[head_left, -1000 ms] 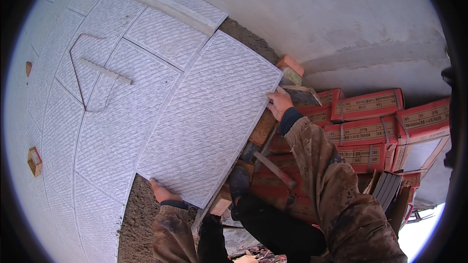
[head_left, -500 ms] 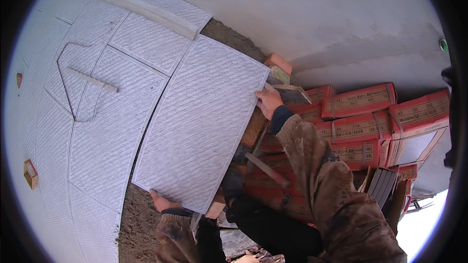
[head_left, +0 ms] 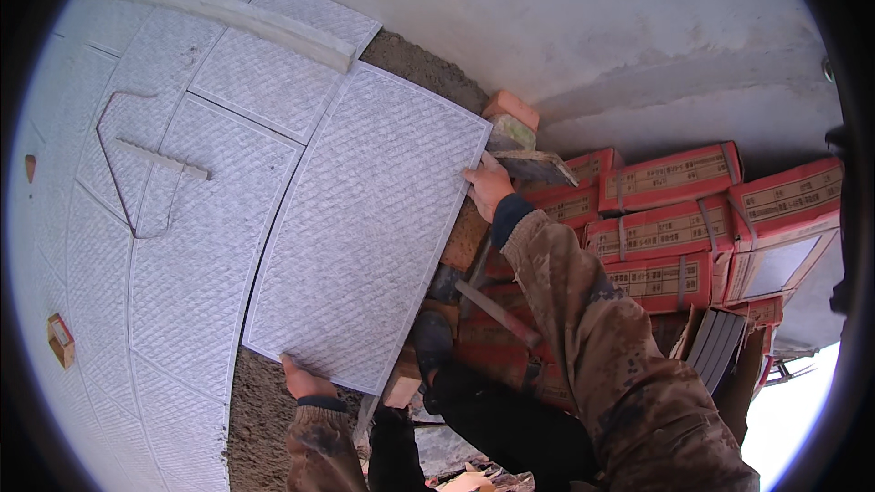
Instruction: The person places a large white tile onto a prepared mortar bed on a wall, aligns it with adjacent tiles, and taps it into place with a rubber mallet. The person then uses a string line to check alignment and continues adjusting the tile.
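A large pale textured tile lies over a bed of grey mortar, beside a row of laid tiles. My left hand grips its lower edge near the bottom-left corner, fingers at the rim. My right hand grips the tile's right edge near its upper corner, fingers bent onto the rim. A narrow gap shows along the tile's left side. Bricks and a board sit by the upper right corner. A hammer lies below the right edge, near my shoe.
Stacked red cartons and an opened box of dark slabs fill the right side against a plastered wall. On the laid tiles rest a long straight bar, a notched strip, a bent rod and a wooden block.
Both hands have shifted the tile slightly up and left in the view; a dark gap now shows along its left side. The laid tiles also shift in view as the camera moves.
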A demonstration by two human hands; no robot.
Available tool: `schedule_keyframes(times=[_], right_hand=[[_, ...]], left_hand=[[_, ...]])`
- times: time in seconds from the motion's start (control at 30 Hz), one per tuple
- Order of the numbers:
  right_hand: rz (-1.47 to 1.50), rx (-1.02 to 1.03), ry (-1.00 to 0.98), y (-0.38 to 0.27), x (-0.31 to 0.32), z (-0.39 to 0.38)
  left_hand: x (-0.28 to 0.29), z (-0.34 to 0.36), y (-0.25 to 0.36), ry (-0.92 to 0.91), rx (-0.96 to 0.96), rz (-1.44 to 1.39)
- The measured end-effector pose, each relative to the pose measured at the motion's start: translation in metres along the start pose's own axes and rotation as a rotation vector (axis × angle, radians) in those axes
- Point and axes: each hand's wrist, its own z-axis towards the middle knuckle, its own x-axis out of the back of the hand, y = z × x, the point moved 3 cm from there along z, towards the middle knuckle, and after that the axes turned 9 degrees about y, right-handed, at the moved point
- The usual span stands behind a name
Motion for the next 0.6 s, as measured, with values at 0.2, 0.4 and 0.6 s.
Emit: schedule_keyframes(times=[0.2,0.4,0.6], right_hand=[[-0.057,-0.112,-0.012,0.019,-0.002,-0.029],[-0.215,-0.117,0.082,0.04,-0.007,-0.04],[-0.161,-0.087,0.054,0.042,0.001,-0.033]], left_hand=[[0.003,0.002,0.0,-0.026,-0.004,-0.037],[0.008,0.0,0.004,-0.027,0.012,-0.048],[-0.003,-0.014,0.004,-0.04,0.06,-0.076]])
